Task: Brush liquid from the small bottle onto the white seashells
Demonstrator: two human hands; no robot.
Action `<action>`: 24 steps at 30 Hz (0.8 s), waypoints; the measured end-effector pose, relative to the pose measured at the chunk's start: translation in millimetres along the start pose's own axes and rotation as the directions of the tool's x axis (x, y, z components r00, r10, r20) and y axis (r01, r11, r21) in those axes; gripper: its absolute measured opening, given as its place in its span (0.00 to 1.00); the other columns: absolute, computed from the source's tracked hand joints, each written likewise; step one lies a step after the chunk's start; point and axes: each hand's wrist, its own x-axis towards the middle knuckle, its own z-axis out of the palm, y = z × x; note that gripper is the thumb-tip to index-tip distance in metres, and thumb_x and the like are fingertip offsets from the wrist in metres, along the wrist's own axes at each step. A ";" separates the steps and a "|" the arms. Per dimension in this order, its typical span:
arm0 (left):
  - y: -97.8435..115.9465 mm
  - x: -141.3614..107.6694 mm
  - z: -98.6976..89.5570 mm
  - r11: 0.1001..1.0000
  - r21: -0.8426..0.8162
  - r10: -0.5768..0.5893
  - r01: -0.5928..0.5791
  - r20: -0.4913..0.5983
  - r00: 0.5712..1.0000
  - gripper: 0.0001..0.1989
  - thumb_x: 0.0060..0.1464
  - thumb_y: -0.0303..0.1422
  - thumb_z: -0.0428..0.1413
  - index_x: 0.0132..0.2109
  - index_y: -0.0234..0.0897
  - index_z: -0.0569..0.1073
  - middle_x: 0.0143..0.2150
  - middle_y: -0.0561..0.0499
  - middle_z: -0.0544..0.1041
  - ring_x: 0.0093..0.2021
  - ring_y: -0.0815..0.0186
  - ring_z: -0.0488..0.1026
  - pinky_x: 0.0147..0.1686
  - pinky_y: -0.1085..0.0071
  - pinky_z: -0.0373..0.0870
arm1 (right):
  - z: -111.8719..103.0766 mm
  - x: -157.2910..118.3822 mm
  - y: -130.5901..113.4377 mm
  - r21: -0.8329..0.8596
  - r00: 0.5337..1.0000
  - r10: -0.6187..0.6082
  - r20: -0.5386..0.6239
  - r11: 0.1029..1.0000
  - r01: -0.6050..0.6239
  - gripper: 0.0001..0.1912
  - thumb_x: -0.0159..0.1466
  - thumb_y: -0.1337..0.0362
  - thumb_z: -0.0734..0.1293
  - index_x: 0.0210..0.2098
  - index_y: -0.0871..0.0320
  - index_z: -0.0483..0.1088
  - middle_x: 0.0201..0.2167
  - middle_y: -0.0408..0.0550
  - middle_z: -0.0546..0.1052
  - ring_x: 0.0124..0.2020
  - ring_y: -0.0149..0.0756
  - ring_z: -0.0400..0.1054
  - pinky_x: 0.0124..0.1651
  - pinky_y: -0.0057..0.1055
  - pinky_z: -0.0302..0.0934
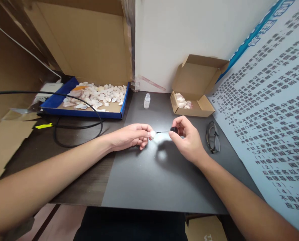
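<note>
Head view: your left hand point(133, 136) pinches a small white shell point(153, 135), right hand point(187, 139) pinches a skinny black-capped brush point(174, 130) lying pretty much sideways, tip just beside the shell.

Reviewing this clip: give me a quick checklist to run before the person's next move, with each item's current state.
1. Left hand grips the small white piece: ok.
2. Right hand holds the black cap, its thin rod pointing toward the piece: ok.
3. Rod tip touching the piece: cannot tell; they look very close.
4. Glass bottle upright on the dark mat: ok.
5. Bottle capped: not ok, no cap on it.
6. Black cable clear of the left forearm: cannot tell.
</note>
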 end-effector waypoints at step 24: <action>-0.7 0.5 0.7 0.999 0.046 0.003 -0.003 0.002 1.000 0.10 0.51 0.36 0.62 0.35 0.34 0.71 0.23 0.56 0.66 0.24 0.73 0.63 0.27 0.74 0.63 | -1.3 -0.9 3.0 0.010 0.998 -0.008 0.062 1.000 0.008 0.07 0.59 0.67 0.64 0.36 0.54 0.60 0.22 0.35 0.59 0.21 0.28 0.55 0.26 0.29 0.51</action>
